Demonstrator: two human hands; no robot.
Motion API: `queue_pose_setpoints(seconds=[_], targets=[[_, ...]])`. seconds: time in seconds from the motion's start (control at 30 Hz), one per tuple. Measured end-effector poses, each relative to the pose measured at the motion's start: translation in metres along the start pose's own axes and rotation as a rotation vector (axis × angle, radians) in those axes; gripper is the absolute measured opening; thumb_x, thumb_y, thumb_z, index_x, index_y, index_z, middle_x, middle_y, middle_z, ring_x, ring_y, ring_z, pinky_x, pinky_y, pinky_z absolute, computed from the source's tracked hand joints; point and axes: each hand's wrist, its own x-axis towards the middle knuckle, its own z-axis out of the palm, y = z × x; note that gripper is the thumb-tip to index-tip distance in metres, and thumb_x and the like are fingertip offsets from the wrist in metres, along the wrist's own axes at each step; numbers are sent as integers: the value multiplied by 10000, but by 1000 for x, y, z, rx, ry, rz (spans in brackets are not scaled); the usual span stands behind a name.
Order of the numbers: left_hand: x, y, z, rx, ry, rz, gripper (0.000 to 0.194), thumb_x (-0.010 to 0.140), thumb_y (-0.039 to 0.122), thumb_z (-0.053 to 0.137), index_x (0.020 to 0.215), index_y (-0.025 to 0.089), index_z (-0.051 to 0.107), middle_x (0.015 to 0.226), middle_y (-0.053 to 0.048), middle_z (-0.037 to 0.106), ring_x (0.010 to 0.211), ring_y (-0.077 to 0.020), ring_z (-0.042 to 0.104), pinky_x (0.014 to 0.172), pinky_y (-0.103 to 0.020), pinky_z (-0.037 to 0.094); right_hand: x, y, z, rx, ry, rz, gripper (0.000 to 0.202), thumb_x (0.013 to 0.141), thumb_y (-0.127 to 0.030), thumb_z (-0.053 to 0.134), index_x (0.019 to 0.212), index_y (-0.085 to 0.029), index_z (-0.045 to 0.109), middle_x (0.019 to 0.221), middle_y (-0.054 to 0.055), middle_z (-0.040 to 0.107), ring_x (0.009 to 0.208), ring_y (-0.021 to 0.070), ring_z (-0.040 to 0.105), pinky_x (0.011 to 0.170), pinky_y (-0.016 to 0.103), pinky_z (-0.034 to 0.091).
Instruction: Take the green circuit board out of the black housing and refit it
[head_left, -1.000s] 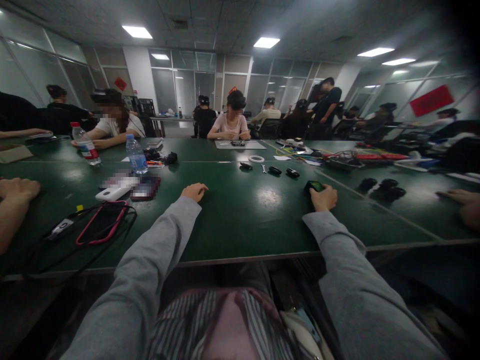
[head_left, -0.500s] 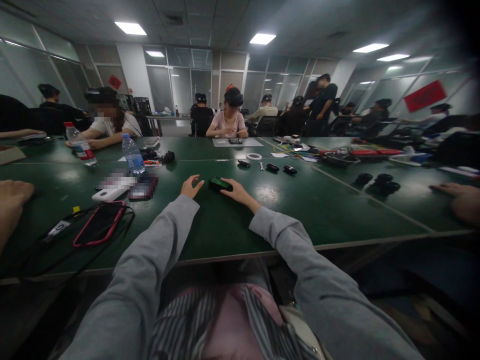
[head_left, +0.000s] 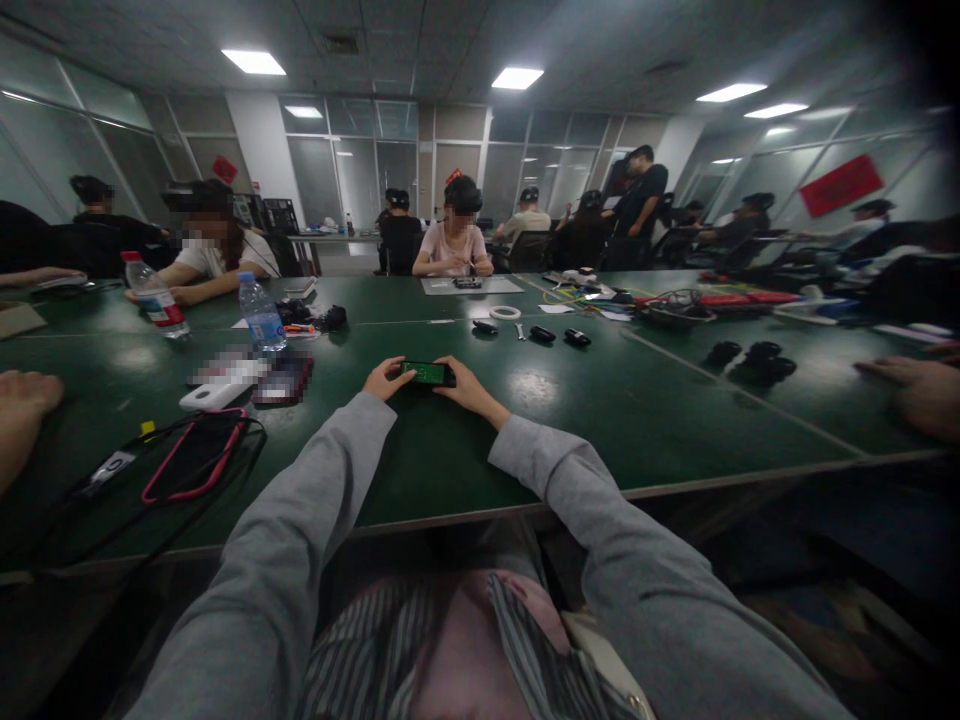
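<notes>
A small black device with a lit green screen (head_left: 427,373) is held level just above or on the green table (head_left: 450,460), in front of me. My left hand (head_left: 385,379) grips its left end, with the thumb at the screen's edge. Around the right end are the fingers of my right hand (head_left: 463,385). Beyond the device lie a white ring (head_left: 505,313), a small wrench (head_left: 520,332) and several black objects (head_left: 542,335).
Left on the table are a pink-edged phone (head_left: 196,455) with black cords, a white device (head_left: 225,388) and two bottles (head_left: 262,312). Other people's hands (head_left: 919,390) rest at both sides. A person (head_left: 456,240) sits opposite. Cables (head_left: 577,295) lie at the back right.
My left hand has closed on the device's left end; before, it was open beside it. The device has shifted left and turned straighter, its green screen now showing more fully.
</notes>
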Motion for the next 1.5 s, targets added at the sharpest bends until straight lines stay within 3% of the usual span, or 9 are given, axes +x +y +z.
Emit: queue_pose_setpoints(seconds=[0.27,0.6,1.0,1.5], targets=[[-6,10,2,-9,-88,-9,653,622,456,730,1179,161,557,1125,-117,607,1036,-229,580,936,-394,440,0,3,-2,-26,18,5,484,682,-204,665,1139,-215,505,1086,53,544,1008,215,500,897,376,404],[-2,6,2,-23,-90,22,585,621,399,737,1133,166,575,1113,-106,614,1053,-226,574,939,-405,438,0,1,2,97,32,108,547,707,-449,676,1172,-218,505,1126,69,545,1032,207,523,901,380,434],[-2,5,0,-95,-123,20,652,588,387,755,1162,152,554,1192,-129,584,1093,-238,559,955,-400,429,4,17,3,300,49,303,410,762,-323,626,1143,-193,548,1091,53,591,1022,167,562,936,377,445],[-2,7,-3,-85,-133,72,651,551,278,763,1151,138,554,1190,-137,581,1077,-236,564,958,-413,415,3,24,6,340,-2,201,521,689,-258,700,1170,-184,516,1134,63,575,1052,170,567,953,377,454]])
